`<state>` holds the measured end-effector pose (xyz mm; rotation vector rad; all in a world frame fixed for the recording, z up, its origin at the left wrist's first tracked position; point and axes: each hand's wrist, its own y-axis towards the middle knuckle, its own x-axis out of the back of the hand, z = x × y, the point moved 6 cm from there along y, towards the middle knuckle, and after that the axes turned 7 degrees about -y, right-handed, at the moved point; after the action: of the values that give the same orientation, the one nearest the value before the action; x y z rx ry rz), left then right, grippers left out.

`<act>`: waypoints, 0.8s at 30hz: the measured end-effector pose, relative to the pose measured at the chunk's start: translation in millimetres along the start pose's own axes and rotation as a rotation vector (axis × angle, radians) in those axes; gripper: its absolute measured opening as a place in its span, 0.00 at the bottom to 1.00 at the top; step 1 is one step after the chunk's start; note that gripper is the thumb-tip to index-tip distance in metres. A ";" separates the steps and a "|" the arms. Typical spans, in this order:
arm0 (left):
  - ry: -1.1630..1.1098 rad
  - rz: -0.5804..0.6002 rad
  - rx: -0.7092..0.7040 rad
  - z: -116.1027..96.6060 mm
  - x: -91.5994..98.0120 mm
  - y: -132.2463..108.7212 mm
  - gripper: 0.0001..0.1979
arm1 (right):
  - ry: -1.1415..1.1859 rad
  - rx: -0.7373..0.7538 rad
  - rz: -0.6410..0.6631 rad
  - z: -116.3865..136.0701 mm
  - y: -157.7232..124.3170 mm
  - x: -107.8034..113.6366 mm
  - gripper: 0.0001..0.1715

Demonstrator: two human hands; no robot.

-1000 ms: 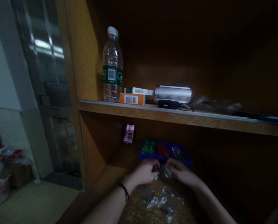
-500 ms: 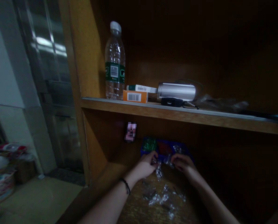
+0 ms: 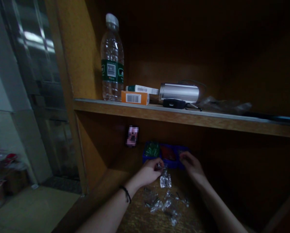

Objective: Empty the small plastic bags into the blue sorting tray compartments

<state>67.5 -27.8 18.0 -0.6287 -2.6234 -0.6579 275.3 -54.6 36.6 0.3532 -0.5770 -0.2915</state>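
A blue tray (image 3: 179,164) with compartments lies in the lower cubby, holding green packets (image 3: 152,149) on the left and red packets (image 3: 168,152) in the middle. My left hand (image 3: 150,171), with a black cord on its wrist, is closed on small clear plastic packets (image 3: 165,180) that hang in front of the tray. At the right compartment is my right hand (image 3: 192,166), fingers bent together over the rim; what they pinch, if anything, is hidden. Several more clear packets (image 3: 168,203) are scattered on the wooden surface nearer me.
On the shelf (image 3: 135,108) above stand a plastic bottle (image 3: 112,58), an orange box (image 3: 135,97), a white-green box (image 3: 143,89), a silver cylinder (image 3: 180,93) and a black key fob (image 3: 174,103). A wooden side panel (image 3: 91,149) bounds the cubby on the left.
My right hand has gone from in front of the tray, where it held a clear packet, to the right compartment. My left hand keeps its packets. The view has shifted slightly.
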 end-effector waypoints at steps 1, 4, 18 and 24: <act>-0.013 0.002 -0.008 -1.1 -0.2 -0.5 0.05 | 0.065 0.014 0.135 6.2 -4.0 -11.0 0.14; -0.056 0.032 -0.035 -4.7 -1.8 -1.9 0.05 | 0.180 0.034 0.454 24.3 -18.3 -37.0 0.15; 0.116 0.114 -0.077 -5.9 -6.2 -1.9 0.12 | 0.081 0.067 0.392 19.1 -13.8 -31.1 0.13; 0.219 0.127 -0.073 -5.4 -5.9 -2.8 0.18 | 0.118 -0.005 0.071 -3.0 0.9 -4.7 0.17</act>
<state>72.3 -34.8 18.9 -0.6961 -2.3468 -0.7419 273.4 -51.3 32.4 0.3418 -0.4716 -0.2026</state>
